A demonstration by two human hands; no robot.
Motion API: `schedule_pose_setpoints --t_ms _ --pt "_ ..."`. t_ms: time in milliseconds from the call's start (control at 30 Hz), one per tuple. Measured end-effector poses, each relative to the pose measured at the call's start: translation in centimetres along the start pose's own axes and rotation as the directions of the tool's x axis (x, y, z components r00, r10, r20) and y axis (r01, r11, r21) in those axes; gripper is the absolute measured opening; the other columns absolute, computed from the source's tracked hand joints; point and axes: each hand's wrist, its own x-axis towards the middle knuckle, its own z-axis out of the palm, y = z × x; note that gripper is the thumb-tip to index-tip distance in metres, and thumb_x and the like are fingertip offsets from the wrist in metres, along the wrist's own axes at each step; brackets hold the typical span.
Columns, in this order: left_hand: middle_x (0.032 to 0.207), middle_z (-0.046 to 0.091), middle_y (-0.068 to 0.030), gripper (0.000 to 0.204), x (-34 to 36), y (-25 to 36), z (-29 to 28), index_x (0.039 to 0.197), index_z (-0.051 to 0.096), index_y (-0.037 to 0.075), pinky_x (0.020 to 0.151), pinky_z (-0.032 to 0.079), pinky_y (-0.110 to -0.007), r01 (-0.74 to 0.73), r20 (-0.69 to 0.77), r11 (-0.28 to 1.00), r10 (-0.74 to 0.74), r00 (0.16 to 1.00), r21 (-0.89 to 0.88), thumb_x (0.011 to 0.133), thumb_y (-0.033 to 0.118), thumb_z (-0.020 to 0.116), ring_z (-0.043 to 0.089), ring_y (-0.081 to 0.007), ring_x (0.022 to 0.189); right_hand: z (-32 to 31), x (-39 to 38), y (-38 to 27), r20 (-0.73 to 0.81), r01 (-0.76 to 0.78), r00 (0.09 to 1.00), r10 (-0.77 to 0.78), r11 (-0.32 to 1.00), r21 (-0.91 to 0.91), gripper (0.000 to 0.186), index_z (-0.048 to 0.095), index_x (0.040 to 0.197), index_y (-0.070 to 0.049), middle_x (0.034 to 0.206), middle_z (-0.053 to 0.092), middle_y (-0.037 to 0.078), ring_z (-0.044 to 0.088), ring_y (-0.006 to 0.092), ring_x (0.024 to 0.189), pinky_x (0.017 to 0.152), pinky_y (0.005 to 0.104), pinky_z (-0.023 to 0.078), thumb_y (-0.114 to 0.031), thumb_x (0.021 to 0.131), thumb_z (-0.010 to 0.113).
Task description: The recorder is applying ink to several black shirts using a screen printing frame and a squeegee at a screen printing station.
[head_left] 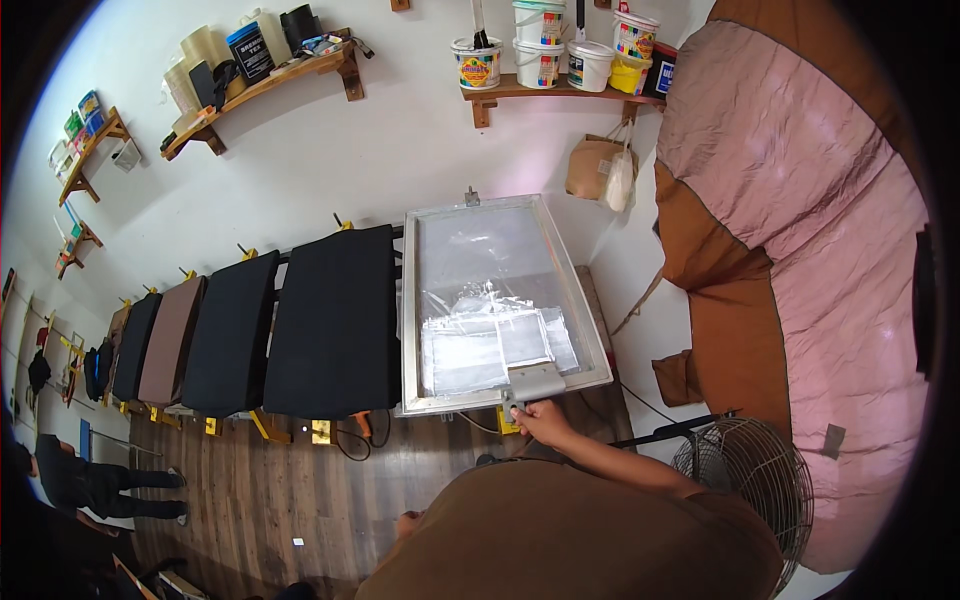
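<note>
A screen-printing frame point(408, 330) with a pale metal border lies flat before me. Its see-through mesh carries smeared white ink point(460, 350) over the nearer half. At the near border my right hand point(542, 422) is closed on a small metal clamp point(511, 404). Just above those fingers, a grey metal plate-like piece point(538, 384) rests across the near end of the mesh. My left hand point(407, 523) shows only in part beside my brown shirt, low and away from the frame. Its fingers are mostly hidden.
Black fabric-covered boards point(330, 320) and a brown one point(172, 350) stand in a row to the left. A wire fan point(750, 480) is close on my right, beside a pink and brown cloth point(800, 200). Wall shelves hold paint tubs point(538, 63). A person point(85, 480) stands far left.
</note>
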Motion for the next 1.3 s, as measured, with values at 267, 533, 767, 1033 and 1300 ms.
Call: schedule_pose_setpoints --t_ms 267,533,767,1033,1300 --pt "0.081 0.073 -0.0173 0.051 -1.0 2.9 0.0 0.087 0.073 0.001 0.075 0.054 -0.040 -0.024 0.015 1.000 0.024 1.000 -0.019 0.077 0.052 0.076 0.071 -0.0288 0.080 0.4 0.3 0.9 -0.037 0.031 0.999 -0.031 1.000 0.003 0.047 0.066 0.067 -0.001 0.060 0.068 0.007 0.063 0.0105 0.054 0.053 0.0307 0.048 -0.041 0.092 0.070" --pt "0.088 0.075 -0.0169 0.049 0.4 -0.2 1.2 0.092 0.075 0.003 0.078 0.054 -0.040 -0.946 -0.557 0.038 0.800 0.221 -0.321 0.079 0.050 0.075 0.072 -0.0297 0.087 0.2 0.1 0.1 -0.021 0.042 0.999 -0.042 0.999 0.003 0.048 0.065 0.066 -0.001 0.059 0.067 0.007 0.061 0.0103 0.051 0.051 0.0318 0.046 -0.041 0.092 0.071" --pt "0.095 0.075 -0.0176 0.056 -0.7 0.3 1.5 0.101 0.075 0.004 0.082 0.054 -0.040 -0.596 -0.164 0.740 0.576 0.801 -0.313 0.078 0.055 0.076 0.072 -0.0306 0.093 -0.2 0.7 1.0 0.087 -0.021 0.996 0.020 1.000 0.011 0.042 0.071 0.079 0.001 0.065 0.068 0.004 0.060 0.0078 0.058 0.056 0.0261 0.047 -0.036 0.096 0.068" --pt "0.090 0.075 -0.0153 0.057 -4.0 8.9 -2.6 0.098 0.075 0.004 0.082 0.054 -0.040 0.000 0.019 1.000 0.000 1.000 0.016 0.077 0.057 0.074 0.073 -0.0312 0.090 -1.4 0.5 1.5 0.264 -0.196 0.953 0.150 0.968 0.155 0.043 0.072 0.086 0.000 0.071 0.070 0.003 0.058 0.0079 0.060 0.060 0.0233 0.047 -0.040 0.098 0.064" --pt "0.068 0.069 -0.0115 0.028 -5.6 16.0 -7.1 0.079 0.066 0.001 0.061 0.050 -0.035 -0.386 -0.251 0.888 0.325 0.912 -0.250 0.091 0.025 0.072 0.064 -0.0157 0.063 -7.7 -4.4 -4.1 -0.024 0.130 0.987 -0.161 0.865 -0.485 0.038 0.070 0.100 -0.009 0.088 0.069 0.007 0.065 0.0245 0.088 0.074 0.0323 0.052 -0.035 0.076 0.084"
